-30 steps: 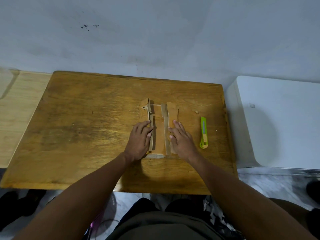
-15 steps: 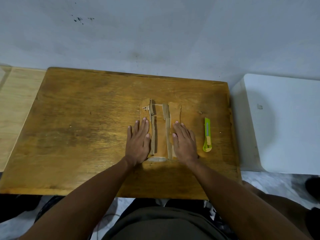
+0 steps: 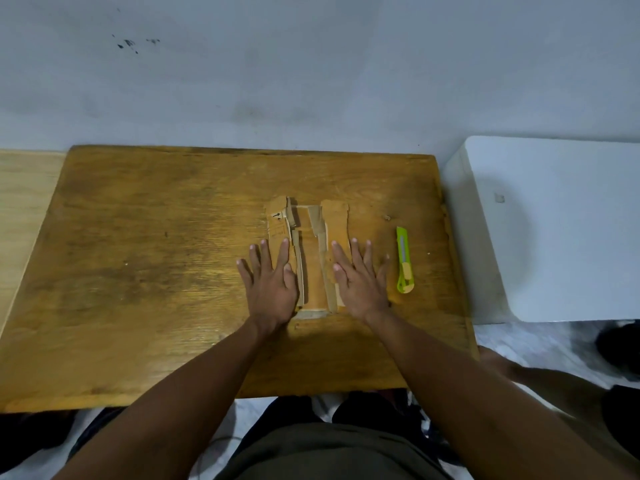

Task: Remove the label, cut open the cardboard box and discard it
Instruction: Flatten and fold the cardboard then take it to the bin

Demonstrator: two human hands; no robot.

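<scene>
A small brown cardboard box (image 3: 313, 258) lies cut open and flat on the wooden table (image 3: 156, 258), its two side flaps spread left and right. My left hand (image 3: 268, 280) rests palm down on the left flap, fingers spread. On the right flap my right hand (image 3: 358, 277) lies flat in the same way. Neither hand grips anything. A green and yellow utility knife (image 3: 404, 259) lies on the table just right of my right hand. No label can be made out.
A white box-like surface (image 3: 561, 230) stands to the right of the table. A pale wooden surface (image 3: 24, 202) adjoins the table's left side. A grey wall rises behind. My legs show below the table's near edge.
Both hands have flattened and slid outward, from curled fingers near the box's middle to open palms on the two side flaps. The knife has not moved.
</scene>
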